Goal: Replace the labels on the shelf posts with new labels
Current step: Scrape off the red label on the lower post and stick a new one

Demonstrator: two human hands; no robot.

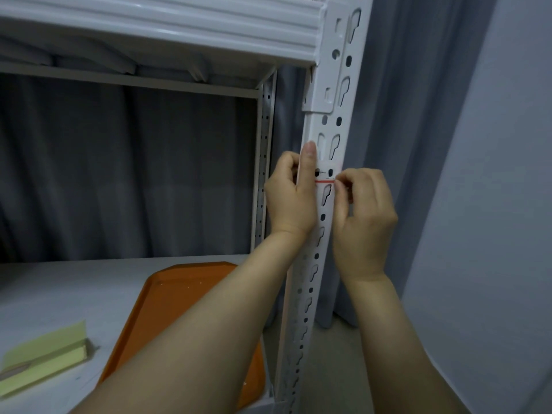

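Against grey curtains (119,174), our left hand (291,198) curls round the white shelf post (331,127) on the right while our right hand (364,213) pinches the right end of the red-lined label (323,177) stuck on it, so we judge this label's swap unfinished, though whether it is peeling off or pressing on we cannot tell.

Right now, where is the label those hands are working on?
In the head view, right of centre, the label sits on the front white shelf post, between the left hand gripping the post and the right hand pinching its right edge.
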